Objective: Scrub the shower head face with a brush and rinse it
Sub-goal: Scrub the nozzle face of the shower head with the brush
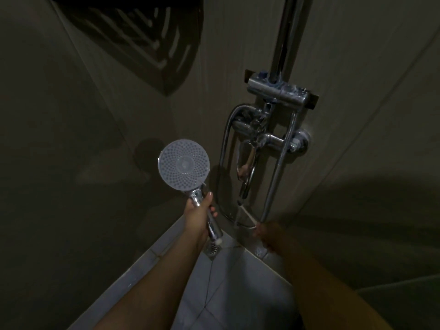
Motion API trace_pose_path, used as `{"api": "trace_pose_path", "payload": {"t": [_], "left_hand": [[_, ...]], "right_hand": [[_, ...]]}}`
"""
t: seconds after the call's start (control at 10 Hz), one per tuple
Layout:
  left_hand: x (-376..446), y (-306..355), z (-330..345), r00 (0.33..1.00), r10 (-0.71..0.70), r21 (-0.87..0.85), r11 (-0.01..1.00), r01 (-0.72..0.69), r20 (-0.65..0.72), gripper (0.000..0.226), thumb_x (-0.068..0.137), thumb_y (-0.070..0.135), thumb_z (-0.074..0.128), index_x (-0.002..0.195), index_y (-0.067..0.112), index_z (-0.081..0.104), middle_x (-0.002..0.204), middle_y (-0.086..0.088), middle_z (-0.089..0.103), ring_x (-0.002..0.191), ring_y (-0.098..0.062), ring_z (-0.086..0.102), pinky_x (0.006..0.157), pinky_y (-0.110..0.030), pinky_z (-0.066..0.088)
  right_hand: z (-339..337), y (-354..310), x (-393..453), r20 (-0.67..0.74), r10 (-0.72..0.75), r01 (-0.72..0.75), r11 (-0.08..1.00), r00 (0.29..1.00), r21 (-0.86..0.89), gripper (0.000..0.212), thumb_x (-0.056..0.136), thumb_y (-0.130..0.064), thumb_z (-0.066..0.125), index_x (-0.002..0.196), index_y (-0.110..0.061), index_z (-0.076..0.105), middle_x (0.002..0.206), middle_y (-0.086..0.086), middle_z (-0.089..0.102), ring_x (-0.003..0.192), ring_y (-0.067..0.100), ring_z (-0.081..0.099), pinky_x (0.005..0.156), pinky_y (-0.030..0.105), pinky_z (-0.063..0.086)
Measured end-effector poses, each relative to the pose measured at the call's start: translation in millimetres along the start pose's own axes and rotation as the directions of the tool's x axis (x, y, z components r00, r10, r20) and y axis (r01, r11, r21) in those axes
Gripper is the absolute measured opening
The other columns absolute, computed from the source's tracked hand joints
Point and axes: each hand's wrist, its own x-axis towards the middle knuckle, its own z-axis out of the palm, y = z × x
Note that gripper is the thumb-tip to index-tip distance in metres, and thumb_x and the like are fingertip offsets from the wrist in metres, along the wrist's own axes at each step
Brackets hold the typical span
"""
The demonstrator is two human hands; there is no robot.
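The shower head [183,165] is held up by its chrome handle [206,216] in the left hand [198,216], whose fingers are wrapped round it, with the nozzle face turned toward the camera, left of the mixer [259,136]. The right hand [269,234] is lowered beneath the spout [246,167], where a thin run of water [240,213] seems to fall; it is blurred and dim, so its grip cannot be told, and no brush can be made out. The step is judged to be a rinse or wetting at the tap. Next, the face would need to be brought under the water or met with bristles. The room is a dark tiled corner: grey walls [71,163], a slotted shelf [142,39] at the upper left, a riser pipe [285,36], a hose [277,177], pale floor tiles [238,294] and a drain [212,250] below
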Motion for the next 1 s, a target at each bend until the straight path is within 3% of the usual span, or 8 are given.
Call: {"api": "trace_pose_path", "payload": {"t": [0.2,0.3,0.4,0.5,0.6,0.7,0.9,1.0], "left_hand": [[-1,-7,-4,1.000,-0.015,0.006,1.000,0.015,-0.006,0.019,0.086,0.006,0.061,0.079,0.019,0.049,0.053,0.005,0.052,0.047,-0.012,0.045,0.049,-0.025,0.042],[-3,-7,-4,1.000,-0.021,0.011,1.000,0.021,-0.006,0.019,0.087,0.005,0.060,0.080,0.019,0.047,0.060,0.000,0.048,0.045,-0.010,0.045,0.044,-0.022,0.041],[-5,-7,-4,1.000,-0.020,0.018,1.000,0.020,-0.005,0.020,0.087,0.003,0.058,0.081,0.017,0.046,0.062,-0.003,0.046,0.040,-0.006,0.046,0.041,-0.020,0.041],[-8,-5,-8,1.000,-0.024,0.020,0.999,0.025,-0.015,0.019,0.088,0.003,0.058,0.082,0.017,0.046,0.061,-0.003,0.045,0.041,-0.007,0.045,0.042,-0.021,0.041],[-7,3,-10,0.999,-0.020,0.015,1.000,0.021,-0.032,0.018,0.087,0.003,0.058,0.083,0.017,0.047,0.062,-0.004,0.046,0.044,-0.009,0.045,0.042,-0.021,0.041],[-7,13,-12,0.999,-0.001,0.025,1.000,0.002,-0.034,0.018,0.087,0.003,0.058,0.084,0.017,0.047,0.063,-0.005,0.046,0.043,-0.008,0.045,0.039,-0.020,0.040],[-14,36,-17,1.000,0.026,0.046,0.999,-0.026,-0.012,0.017,0.087,0.003,0.059,0.086,0.017,0.048,0.063,-0.003,0.046,0.045,-0.009,0.045,0.041,-0.021,0.041],[-15,54,-16,0.999,0.040,0.021,0.999,-0.039,-0.021,0.017,0.087,0.003,0.058,0.086,0.017,0.048,0.062,-0.002,0.045,0.042,-0.007,0.045,0.040,-0.019,0.041]], "right_hand": [[-2,-1,-4,0.010,-0.019,0.019,0.999,1.000,-0.041,0.034,0.098,-0.016,0.040,0.065,-0.017,0.047,0.064,-0.002,0.045,0.057,0.006,0.041,0.045,0.012,0.035],[-2,-2,4,-0.052,-0.004,0.001,0.999,0.999,-0.046,0.026,0.097,-0.017,0.041,0.077,-0.011,0.057,0.067,-0.001,0.047,0.057,0.007,0.042,0.039,0.010,0.038],[-1,-8,1,-0.053,-0.017,0.014,0.998,0.998,-0.058,0.033,0.097,-0.018,0.042,0.119,0.002,0.056,0.101,0.018,0.063,0.076,0.016,0.058,0.056,0.008,0.049],[2,-27,-15,0.023,-0.037,0.043,0.940,0.999,-0.340,0.038,0.099,-0.018,0.035,0.129,0.001,0.048,0.130,0.020,0.054,0.118,0.026,0.054,0.096,0.028,0.041],[12,-50,-15,0.025,-0.126,0.126,0.923,0.992,-0.363,0.038,0.098,-0.021,0.036,0.123,0.002,0.054,0.118,0.022,0.059,0.104,0.028,0.056,0.090,0.032,0.041],[25,-90,-20,0.024,-0.288,0.286,0.936,0.957,-0.205,0.028,0.097,-0.020,0.043,0.094,-0.003,0.066,0.069,0.006,0.055,0.069,0.020,0.051,0.077,0.034,0.043],[32,-123,-21,-0.048,-0.372,0.360,0.919,0.927,-0.160,0.036,0.097,-0.021,0.043,0.062,-0.018,0.052,0.060,-0.001,0.048,0.065,0.018,0.048,0.065,0.025,0.034],[35,-133,-12,-0.139,-0.259,0.267,0.963,0.956,0.042,0.038,0.098,-0.019,0.041,0.062,-0.013,0.050,0.060,0.003,0.043,0.055,0.017,0.040,0.053,0.026,0.031]]}}
